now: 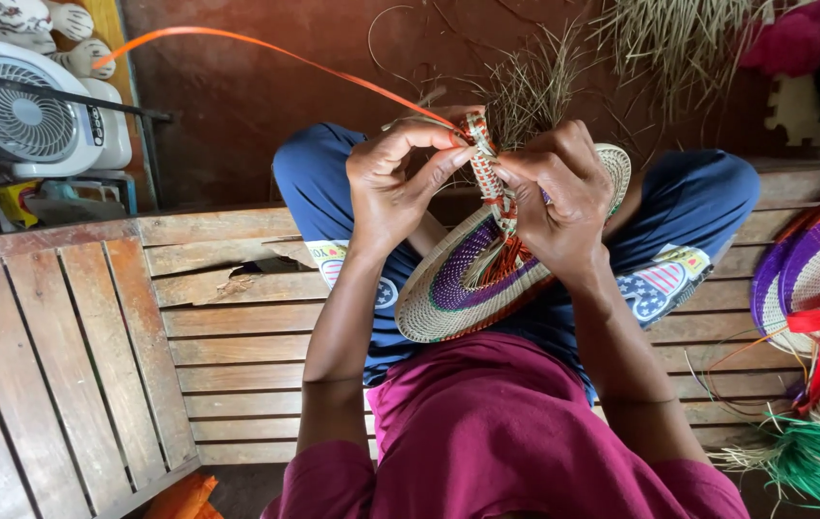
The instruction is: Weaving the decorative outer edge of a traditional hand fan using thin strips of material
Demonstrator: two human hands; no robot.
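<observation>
left hand (392,183): grip pinched, thumb to forefinger | right hand (556,192): fingers curled, apparently pinching | forearms raised, converging

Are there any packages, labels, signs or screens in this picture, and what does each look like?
Small dark control label: on the white table fan at the upper left; narrow upright strip.
Printed patches: on the blue trousers at both knees; shield shapes in red, white, blue and yellow.
Yellow package-like item: under the fan; too blurred to tell more.
No signs or screens.
</observation>
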